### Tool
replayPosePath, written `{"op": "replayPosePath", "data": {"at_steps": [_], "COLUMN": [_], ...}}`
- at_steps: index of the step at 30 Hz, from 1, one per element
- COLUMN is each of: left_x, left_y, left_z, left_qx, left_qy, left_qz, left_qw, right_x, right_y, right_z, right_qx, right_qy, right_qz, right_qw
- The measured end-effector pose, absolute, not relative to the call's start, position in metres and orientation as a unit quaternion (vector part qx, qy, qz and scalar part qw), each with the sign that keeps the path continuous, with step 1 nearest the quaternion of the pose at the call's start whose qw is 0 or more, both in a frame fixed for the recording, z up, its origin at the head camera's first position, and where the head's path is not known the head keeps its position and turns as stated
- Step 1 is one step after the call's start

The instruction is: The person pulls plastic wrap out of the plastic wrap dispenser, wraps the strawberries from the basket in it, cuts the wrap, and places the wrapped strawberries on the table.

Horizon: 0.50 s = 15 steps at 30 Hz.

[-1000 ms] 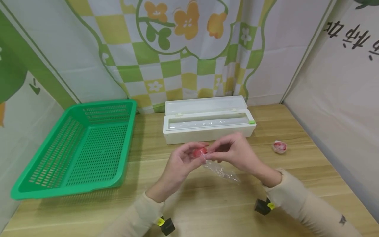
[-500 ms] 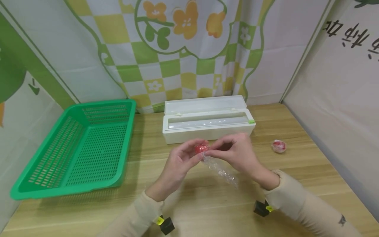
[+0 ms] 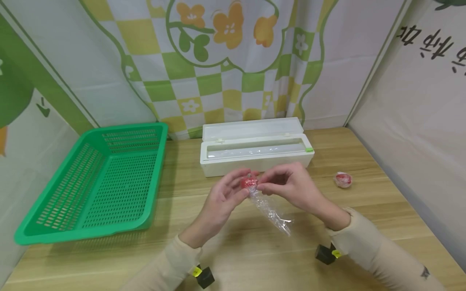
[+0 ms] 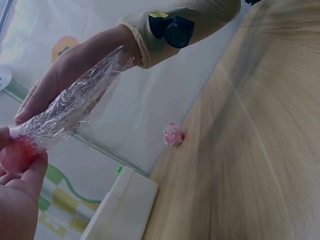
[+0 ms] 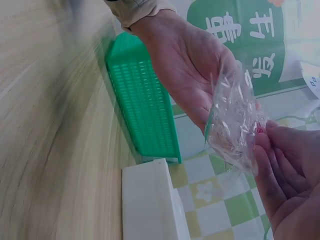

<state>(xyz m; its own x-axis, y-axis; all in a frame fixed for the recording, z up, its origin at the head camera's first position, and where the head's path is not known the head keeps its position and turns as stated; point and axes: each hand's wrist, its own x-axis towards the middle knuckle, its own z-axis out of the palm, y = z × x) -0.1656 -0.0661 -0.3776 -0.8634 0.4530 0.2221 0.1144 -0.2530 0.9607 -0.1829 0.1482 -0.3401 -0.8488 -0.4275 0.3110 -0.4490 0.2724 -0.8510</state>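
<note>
Between both hands, in the head view, is a small round red thing (image 3: 249, 182) wrapped in clear cling film (image 3: 270, 212); its kind is unclear under the film. My left hand (image 3: 220, 200) holds it between thumb and curled fingers. My right hand (image 3: 296, 186) pinches the film at its right side. A loose tail of film hangs down toward the front right, over the table. The left wrist view shows this crinkled film (image 4: 75, 102) trailing from the red thing (image 4: 19, 154). In the right wrist view the film (image 5: 232, 117) partly hides the red thing.
Behind the hands stands a white cling film box (image 3: 233, 165), lid raised, with a film roll (image 3: 255, 151) inside. Another film-wrapped red thing (image 3: 343, 180) lies to the right. A green basket (image 3: 154, 182) is on the left of the wooden table (image 3: 255, 258). Curtains border the back and sides.
The film tail has swung downward and hangs longer and more gathered. The red thing has shifted slightly right and up in the left hand. The right hand keeps working at its side.
</note>
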Motion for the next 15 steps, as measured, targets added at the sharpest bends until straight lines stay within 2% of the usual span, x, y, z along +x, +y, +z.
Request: {"op": "replayPosePath", "data": {"at_steps": [15], "left_x": [-0.1669], "left_y": [-0.0679], "left_z": [-0.3809], "left_qx": [0.237], "left_qy": [0.625], "left_qz": [0.735], "left_qw": [0.110], "right_x": [-0.1846], "right_y": [0.1462], "right_z": [-0.3454], "right_qx": [0.222], "right_qy": [-0.811], "right_qz": [0.539], "right_qw": [0.047]}}
